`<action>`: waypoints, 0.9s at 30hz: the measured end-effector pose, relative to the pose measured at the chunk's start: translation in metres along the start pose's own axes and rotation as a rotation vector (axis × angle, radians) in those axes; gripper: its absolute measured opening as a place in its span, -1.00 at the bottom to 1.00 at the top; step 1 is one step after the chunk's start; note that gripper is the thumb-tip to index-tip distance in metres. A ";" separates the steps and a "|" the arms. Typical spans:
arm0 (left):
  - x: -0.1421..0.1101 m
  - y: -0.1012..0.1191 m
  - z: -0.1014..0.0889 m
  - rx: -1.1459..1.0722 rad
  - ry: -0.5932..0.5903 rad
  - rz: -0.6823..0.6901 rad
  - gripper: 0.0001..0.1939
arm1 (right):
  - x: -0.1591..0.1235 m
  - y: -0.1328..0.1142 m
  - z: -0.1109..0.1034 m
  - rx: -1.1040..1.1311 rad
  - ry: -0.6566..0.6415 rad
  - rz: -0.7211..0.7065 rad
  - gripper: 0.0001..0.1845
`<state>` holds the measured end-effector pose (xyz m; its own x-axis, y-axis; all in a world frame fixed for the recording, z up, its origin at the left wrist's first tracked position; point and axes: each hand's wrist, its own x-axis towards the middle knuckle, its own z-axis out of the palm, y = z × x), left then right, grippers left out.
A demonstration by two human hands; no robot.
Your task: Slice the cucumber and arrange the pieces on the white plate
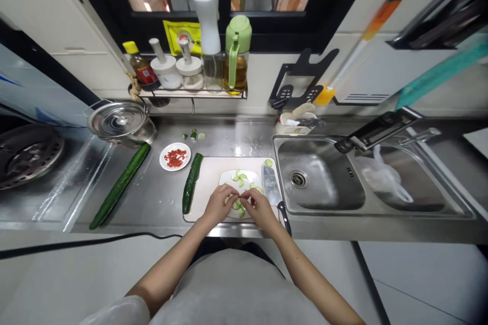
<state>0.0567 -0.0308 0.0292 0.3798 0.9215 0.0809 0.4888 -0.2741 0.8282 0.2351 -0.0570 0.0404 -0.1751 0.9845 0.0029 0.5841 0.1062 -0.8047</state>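
White cutting board (208, 168) sits just below the middle of the frame, with a white plate (224, 179) on its right half. Left hand (220, 204) and right hand (261, 208) meet over the plate, fingertips bunched close; honestly can't tell if either's pinching anything. The pale green cucumber slices (241, 182) are scattered on that plate, some right by the fingertips. My guess: super light, crisp, wet-slippery, easy to snap, so grab them gently by the rind edge.

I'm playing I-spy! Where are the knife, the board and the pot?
Knife (271, 185): head view, on the blade.
Board (209, 173): head view, on its bare left part.
Pot (121, 121): head view, on the lid.
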 end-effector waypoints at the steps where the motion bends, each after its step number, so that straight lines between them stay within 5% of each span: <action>1: -0.001 -0.001 0.003 -0.005 0.001 -0.004 -0.83 | -0.001 0.002 0.001 0.016 -0.001 0.009 -0.83; 8: 0.002 -0.006 0.015 0.000 0.045 -0.048 -0.84 | 0.013 0.016 0.005 0.030 0.028 0.015 -0.85; 15: 0.036 -0.023 0.016 0.123 0.272 -0.287 -0.84 | 0.058 0.041 0.000 -0.229 0.010 0.044 -0.86; 27: 0.066 -0.028 0.029 0.355 0.090 -0.484 -0.86 | 0.077 0.056 0.018 -0.529 -0.122 0.046 -0.80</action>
<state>0.0912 0.0294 -0.0049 -0.0115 0.9798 -0.1996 0.8272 0.1215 0.5487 0.2405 0.0226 -0.0152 -0.2125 0.9698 -0.1200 0.9068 0.1500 -0.3940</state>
